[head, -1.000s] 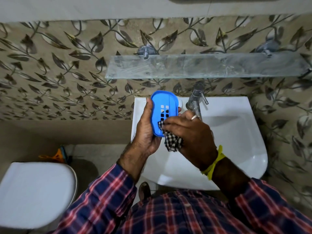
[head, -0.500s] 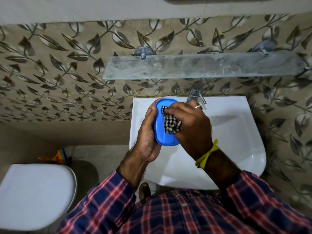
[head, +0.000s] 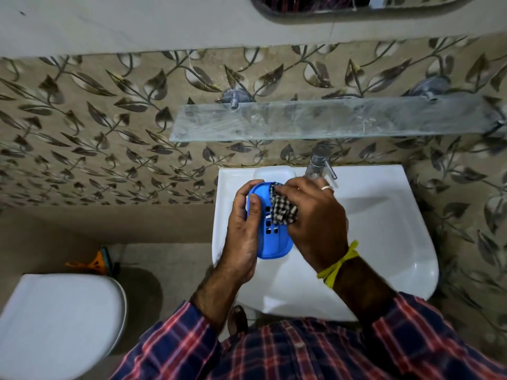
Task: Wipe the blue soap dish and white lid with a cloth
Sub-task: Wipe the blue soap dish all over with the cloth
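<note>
My left hand (head: pixel 242 234) grips the blue soap dish (head: pixel 274 244) by its left edge above the white sink (head: pixel 384 229). The dish's slotted face is turned towards me. My right hand (head: pixel 315 215) presses a black-and-white checked cloth (head: pixel 282 208) against the upper part of the dish. The white lid (head: pixel 274 172) lies on the sink's back ledge just behind the dish, left of the tap.
A chrome tap (head: pixel 318 163) stands at the sink's back, close to my right hand. A glass shelf (head: pixel 329 122) juts from the leaf-patterned wall above. A white toilet lid (head: pixel 57 322) is at the lower left, with an orange brush (head: pixel 93 263) on the floor behind it.
The dish has turned in my left hand, so its slotted face now shows. My right hand has moved the cloth from the dish's lower end up to its top.
</note>
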Tool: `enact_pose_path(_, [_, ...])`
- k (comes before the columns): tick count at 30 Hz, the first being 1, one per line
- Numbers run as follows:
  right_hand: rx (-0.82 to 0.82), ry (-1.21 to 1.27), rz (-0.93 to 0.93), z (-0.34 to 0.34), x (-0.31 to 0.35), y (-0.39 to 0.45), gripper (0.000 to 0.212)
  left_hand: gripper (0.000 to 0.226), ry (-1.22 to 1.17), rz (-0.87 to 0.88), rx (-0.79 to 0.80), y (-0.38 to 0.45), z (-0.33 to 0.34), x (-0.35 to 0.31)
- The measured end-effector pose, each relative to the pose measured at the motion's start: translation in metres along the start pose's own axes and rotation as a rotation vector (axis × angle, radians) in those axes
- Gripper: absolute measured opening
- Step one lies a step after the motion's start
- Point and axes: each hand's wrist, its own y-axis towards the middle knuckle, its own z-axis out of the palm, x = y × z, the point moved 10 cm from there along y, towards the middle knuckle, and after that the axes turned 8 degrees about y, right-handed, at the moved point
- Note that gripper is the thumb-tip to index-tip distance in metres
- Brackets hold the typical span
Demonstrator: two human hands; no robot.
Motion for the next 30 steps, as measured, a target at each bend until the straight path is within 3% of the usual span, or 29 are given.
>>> enact_pose_path(6, [0.082,0.077,0.005,0.012,0.011,-0.001,0.04,0.021,0.035,0.017,-0.066,0.008,-0.01,-0.002])
enact_pose_path(11, [-0.021,0.114,0.184,0.003,-0.014,0.011,0.048,0.024,0.065,0.045,-0.073,0.009,-0.007,-0.004])
enact_pose_path(15, [0.058,0.138,0.149,0.011,-0.007,0.003,0.042,0.021,0.05,0.047,-0.063,0.013,-0.009,-0.005])
enact_pose_path(20, [0.015,0.154,0.272,0.009,-0.026,0.01,0.035,0.022,0.046,0.022,-0.075,0.014,-0.002,-0.003])
enact_pose_path(25, [0.146,0.146,0.258,0.022,-0.021,-0.01,0.026,0.028,0.028,0.009,-0.145,0.022,-0.013,-0.003])
enact_pose_path(28, [0.075,0.17,0.335,0.02,-0.034,-0.006,0.028,0.023,0.04,-0.014,-0.142,0.022,-0.009,0.003])
enact_pose_path(30, [0.08,0.191,0.28,0.021,-0.028,-0.003,0.031,0.019,0.021,-0.017,-0.141,0.023,-0.008,0.002])
